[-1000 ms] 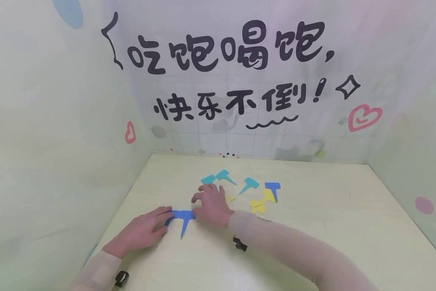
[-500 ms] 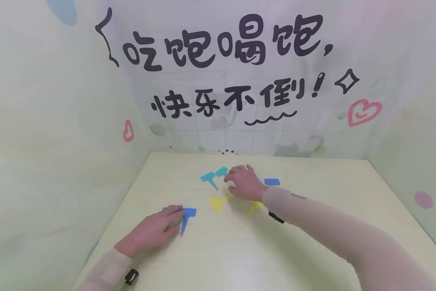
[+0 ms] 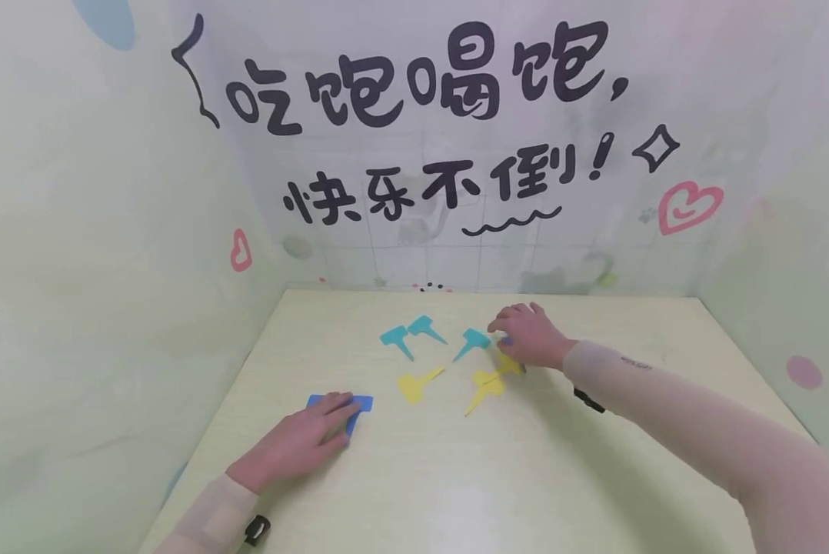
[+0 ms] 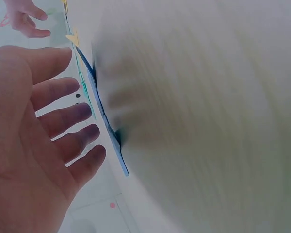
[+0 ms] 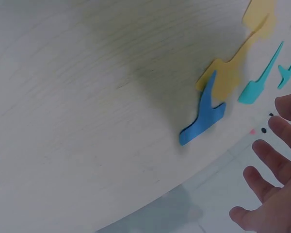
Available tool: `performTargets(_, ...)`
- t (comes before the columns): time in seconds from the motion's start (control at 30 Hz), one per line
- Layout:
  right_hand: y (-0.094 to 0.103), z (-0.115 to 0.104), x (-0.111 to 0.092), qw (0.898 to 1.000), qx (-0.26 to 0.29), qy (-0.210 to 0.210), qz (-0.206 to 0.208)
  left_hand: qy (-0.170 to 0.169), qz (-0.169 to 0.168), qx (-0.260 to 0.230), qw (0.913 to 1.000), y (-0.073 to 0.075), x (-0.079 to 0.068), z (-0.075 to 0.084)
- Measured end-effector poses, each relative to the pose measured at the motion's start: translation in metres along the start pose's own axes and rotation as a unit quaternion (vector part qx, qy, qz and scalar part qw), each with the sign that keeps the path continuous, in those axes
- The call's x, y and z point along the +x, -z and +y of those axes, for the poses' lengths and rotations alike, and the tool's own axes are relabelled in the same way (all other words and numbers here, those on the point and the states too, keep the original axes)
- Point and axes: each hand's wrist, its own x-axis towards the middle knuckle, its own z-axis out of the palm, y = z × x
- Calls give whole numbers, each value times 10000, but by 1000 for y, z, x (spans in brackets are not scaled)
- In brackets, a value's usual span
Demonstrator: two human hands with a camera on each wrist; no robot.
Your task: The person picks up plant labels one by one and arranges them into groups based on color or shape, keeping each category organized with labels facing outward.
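Flat T-shaped plant labels lie on the pale table. At the left, my left hand spreads its fairly straight fingers over the blue plant labels, hiding much of them. The left wrist view shows these blue labels edge-on just beyond the fingertips. My right hand hovers at the back right, its fingers spread and holding nothing. Under it lies a single blue plant label, its stem tip overlapping a yellow plant label. Most of that blue label is hidden by the hand in the head view.
Several teal plant labels lie toward the back. A yellow plant label sits mid-table, with more yellow ones overlapping to its right. A printed fabric wall closes off the table's back edge.
My right hand has moved away from the blue labels at the left, over the teal ones, to the back right. My left hand has shifted slightly right, farther over the blue labels.
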Motion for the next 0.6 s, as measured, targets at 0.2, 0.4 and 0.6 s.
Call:
performTargets(0.2,-3,18,-14,9998,-62,-159,-34,34,23,-26,10000,0,-1,0)
performTargets(0.4,-10,27,-30,9998,-74,-175,-42,-87,73,-72,9999,1,-2,1)
performTargets(0.6,-16,32,-39,9993,126,-336,-65,-50,23,-63,10000,3,0,2)
